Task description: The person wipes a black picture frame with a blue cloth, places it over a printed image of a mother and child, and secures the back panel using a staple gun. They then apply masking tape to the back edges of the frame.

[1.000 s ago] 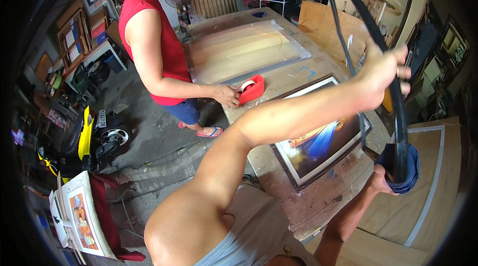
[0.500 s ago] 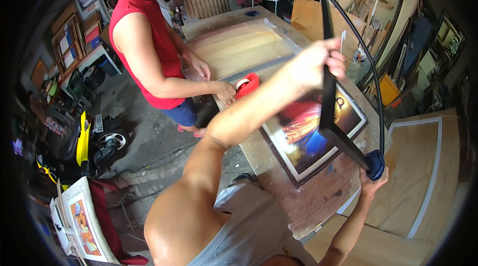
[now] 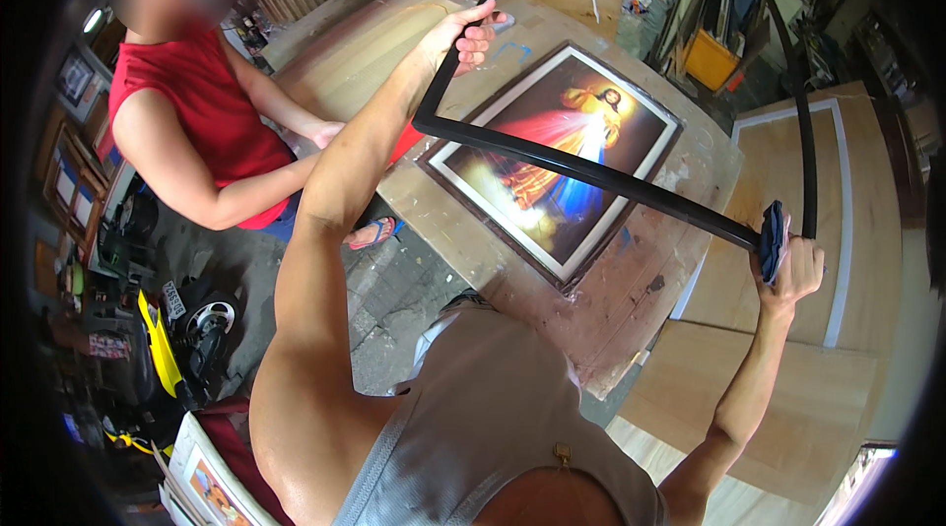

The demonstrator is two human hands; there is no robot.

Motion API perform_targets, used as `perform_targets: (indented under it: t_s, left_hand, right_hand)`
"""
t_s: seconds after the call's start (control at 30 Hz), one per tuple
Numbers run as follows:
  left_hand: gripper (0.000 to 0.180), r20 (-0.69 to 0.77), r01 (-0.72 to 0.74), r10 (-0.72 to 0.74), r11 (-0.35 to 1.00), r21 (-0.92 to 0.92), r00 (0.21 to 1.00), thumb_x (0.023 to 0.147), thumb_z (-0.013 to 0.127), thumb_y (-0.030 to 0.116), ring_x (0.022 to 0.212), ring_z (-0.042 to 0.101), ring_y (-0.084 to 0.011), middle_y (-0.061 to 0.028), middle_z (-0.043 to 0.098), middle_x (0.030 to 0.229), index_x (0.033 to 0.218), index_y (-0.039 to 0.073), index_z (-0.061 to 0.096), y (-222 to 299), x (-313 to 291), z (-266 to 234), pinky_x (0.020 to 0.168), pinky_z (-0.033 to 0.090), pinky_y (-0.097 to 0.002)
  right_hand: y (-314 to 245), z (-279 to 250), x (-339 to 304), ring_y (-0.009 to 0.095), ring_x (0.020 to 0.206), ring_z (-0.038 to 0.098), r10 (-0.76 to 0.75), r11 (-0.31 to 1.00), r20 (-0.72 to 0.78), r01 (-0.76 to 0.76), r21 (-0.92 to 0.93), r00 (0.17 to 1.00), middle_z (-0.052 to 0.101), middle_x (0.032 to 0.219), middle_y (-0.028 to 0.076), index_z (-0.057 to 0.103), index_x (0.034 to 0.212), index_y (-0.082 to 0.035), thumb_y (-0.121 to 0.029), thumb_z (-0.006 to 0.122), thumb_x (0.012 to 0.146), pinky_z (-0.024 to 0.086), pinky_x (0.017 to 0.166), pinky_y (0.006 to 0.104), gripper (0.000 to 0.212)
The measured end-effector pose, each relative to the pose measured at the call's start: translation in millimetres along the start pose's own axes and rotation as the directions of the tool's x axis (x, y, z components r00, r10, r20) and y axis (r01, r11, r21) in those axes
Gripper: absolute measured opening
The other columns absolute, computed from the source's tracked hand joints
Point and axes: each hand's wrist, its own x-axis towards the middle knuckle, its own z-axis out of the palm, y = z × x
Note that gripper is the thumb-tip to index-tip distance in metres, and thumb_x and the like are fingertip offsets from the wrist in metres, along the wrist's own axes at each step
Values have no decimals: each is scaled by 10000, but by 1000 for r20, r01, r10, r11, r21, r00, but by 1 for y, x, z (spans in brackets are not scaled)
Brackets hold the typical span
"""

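Note:
A black picture frame [image 3: 591, 169], without glass that I can make out, is held up over the worktable [image 3: 641, 329]. My left hand [image 3: 468, 38] is closed around its left side rail. With my right hand [image 3: 796, 270] I grip the near right corner, where a bunched dark blue cloth [image 3: 772, 240] is also held. Below the frame lies a print of a robed figure [image 3: 581, 147] with a pale inner border and dark edges, flat on the tabletop. The far edge of the frame runs past the top of the view.
A person in a red sleeveless shirt [image 3: 187, 122] stands at the table's left side. A red object [image 3: 405, 142] is partly hidden behind my left forearm. Clear sheeting [image 3: 345, 48] covers the table's far left. Plywood panels [image 3: 788, 201] lean at right; a yellow-and-black motorcycle [image 3: 158, 344] stands at left.
The frame has turned from steeply tilted to facing more toward me, spread wide over the print. My left hand moved left and up, my right hand up and right. My view shifted.

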Motion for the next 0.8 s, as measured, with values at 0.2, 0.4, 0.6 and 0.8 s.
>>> perform_targets:
  t_s: [0.2,0.4,0.6,0.8]
  left_hand:
    - [312,6,-47,47,998,35,999,960,522,337,314,320,-32,74,359,484,1087,52,514,-9,0,11,277,267,-207]
    - [355,-17,-141,142,990,28,990,954,487,448,301,284,-49,71,351,473,1005,99,529,-20,7,37,292,246,-216]
    - [377,-35,-285,285,959,-5,958,952,434,507,297,301,-74,47,351,466,975,136,496,-46,-33,73,295,246,-231]
    - [273,130,-363,351,929,78,927,994,426,348,267,339,-124,-20,379,452,979,75,434,-81,-35,131,270,299,-259]
  right_hand:
    - [6,-9,-6,222,545,497,-28,996,22,29,-84,999,512,658,69,614,1050,34,-231,762,710,387,546,350,456]
    - [19,-11,-57,238,512,443,78,997,131,-74,-39,988,424,596,53,604,1054,17,-270,744,754,336,512,365,438]
    - [-66,32,-56,173,511,458,128,961,148,-159,225,981,475,587,8,668,965,-38,-83,639,730,342,501,341,241]
    - [-171,70,15,159,548,509,183,886,93,-205,417,979,517,636,0,603,722,-94,-105,707,651,381,530,320,127]
